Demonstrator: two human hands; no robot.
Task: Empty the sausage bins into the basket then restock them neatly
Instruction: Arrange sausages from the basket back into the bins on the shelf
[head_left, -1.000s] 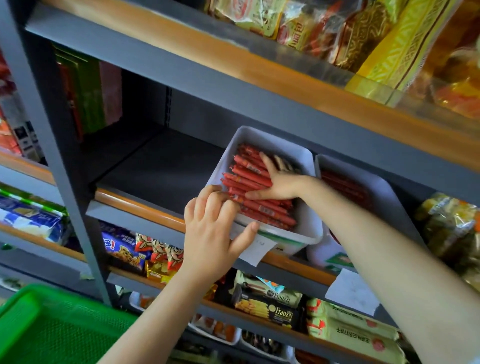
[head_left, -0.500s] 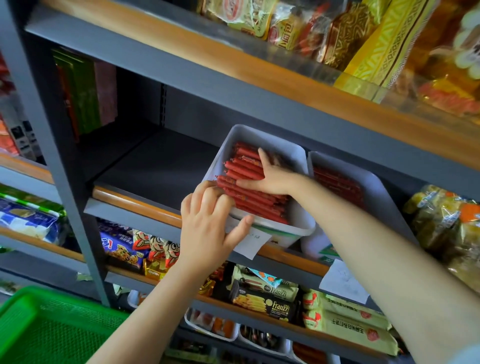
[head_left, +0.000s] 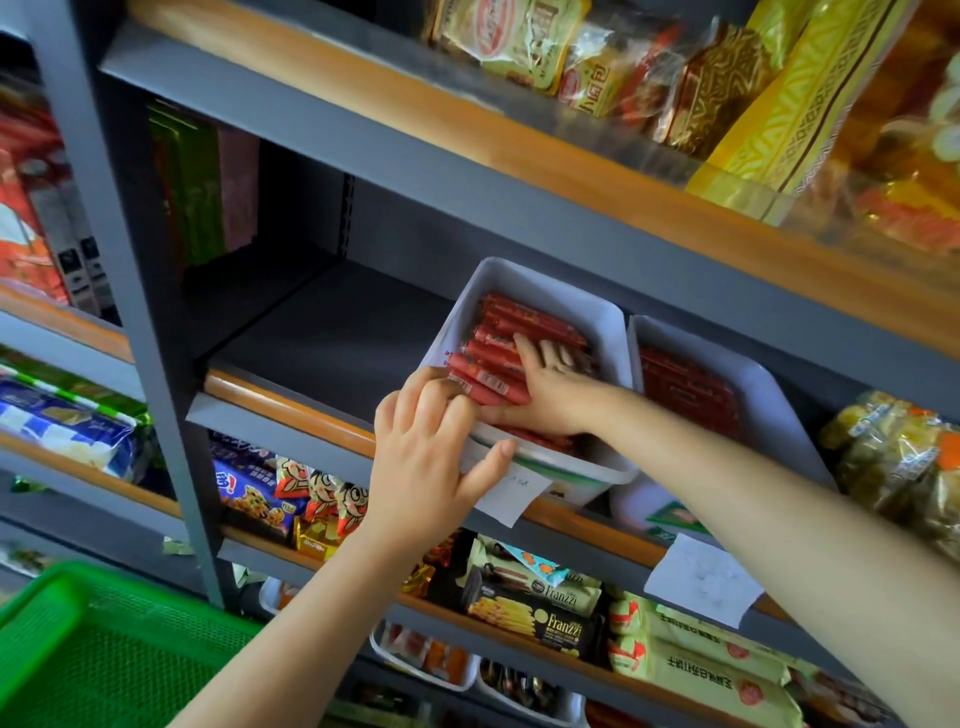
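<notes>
A white bin (head_left: 550, 291) sits tilted at the front of the middle shelf, filled with red sausages (head_left: 524, 322). My left hand (head_left: 431, 457) grips its front left corner, fingers over the rim and thumb along the front edge. My right hand (head_left: 550, 395) is inside the bin, fingers dug in among the sausages and thumb under a bundle of them near the front. A second white bin (head_left: 769, 395) stands just to the right, also holding red sausages (head_left: 685, 389). The green basket (head_left: 104, 649) is at the lower left, its inside mostly out of view.
Left of the bins lies a bare stretch of dark shelf (head_left: 322, 332). Paper price tags (head_left: 511, 493) hang from the shelf edge. Snack packets fill the shelf above (head_left: 727, 93) and the shelves below (head_left: 535, 608). A grey upright post (head_left: 135, 312) stands at the left.
My right hand went from lying flat on the sausages to curling round a bundle nearer the bin's front. My left hand stayed on the bin's corner.
</notes>
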